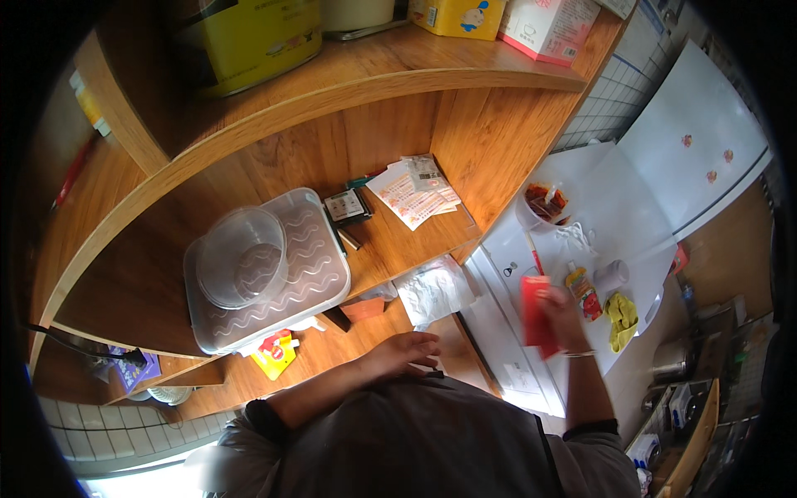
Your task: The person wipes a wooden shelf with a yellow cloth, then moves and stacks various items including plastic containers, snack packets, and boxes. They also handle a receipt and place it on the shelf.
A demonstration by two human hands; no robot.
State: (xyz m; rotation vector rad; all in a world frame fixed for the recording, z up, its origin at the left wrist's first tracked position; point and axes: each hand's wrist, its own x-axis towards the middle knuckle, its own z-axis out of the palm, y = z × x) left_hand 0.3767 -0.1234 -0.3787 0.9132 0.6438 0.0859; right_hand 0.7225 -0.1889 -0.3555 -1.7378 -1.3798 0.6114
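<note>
My right hand grips a flat red packet, slightly blurred, above the white appliance top. Beyond it stands a clear tub with red sauce. A squeeze pouch with a red picture, a whitish cup lying on its side and a yellow-green cloth are just right of that hand. In front of my torso, my left hand hangs with loosely bent, parted fingers and nothing visible in it. A crumpled white plastic bag lies just beyond it.
A wooden shelf unit curves across the front. It bears a lidded plastic box with a clear round tub on top, printed papers and a dark small box. A yellow pouch sits lower. A white panel rises at right.
</note>
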